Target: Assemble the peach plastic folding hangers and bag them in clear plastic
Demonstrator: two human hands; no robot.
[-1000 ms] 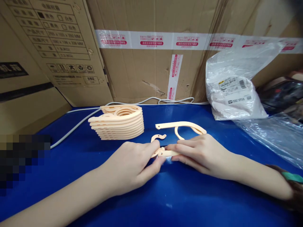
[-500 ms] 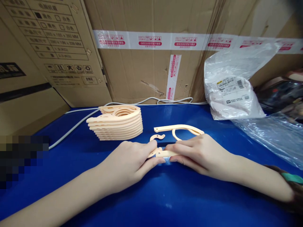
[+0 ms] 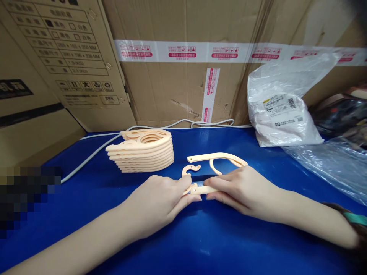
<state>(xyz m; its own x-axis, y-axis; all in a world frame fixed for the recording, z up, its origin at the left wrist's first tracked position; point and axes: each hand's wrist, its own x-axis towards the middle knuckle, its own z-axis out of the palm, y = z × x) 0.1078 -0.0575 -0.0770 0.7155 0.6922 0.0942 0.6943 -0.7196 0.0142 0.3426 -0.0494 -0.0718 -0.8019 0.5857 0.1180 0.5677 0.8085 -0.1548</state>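
Here, we see the left hand [image 3: 164,198] with its thumb and fingertips clamped on a small cream plastic hook [image 3: 185,170], whose curved top pokes up beyond the fingers. The right hand [image 3: 241,193] pinches a flat, straight cream plastic bar [image 3: 203,190] between thumb and fingers; its holed end points left and lies right by the left fingertips. The two hands are near each other, a narrow gap between their fingertips, low over the glossy blue tabletop [image 3: 189,244]. We cannot tell how the hook and the bar meet, since the left fingers cover that spot.

Just beyond the hands we find a long, bowed cream plastic arm [image 3: 213,156] with a hole at its left end, its right end reaching the right hand's knuckles in our view; whether it joins the bar we cannot tell. To the left stands a neat stack of matching curved cream plastic pieces [image 3: 145,157]. Behind it, a thin white cable [image 3: 94,154] runs over the blue top, and a crumpled, translucent white plastic bag [image 3: 282,110] with a printed label sits at the far right, before a brown cardboard box [image 3: 172,84].
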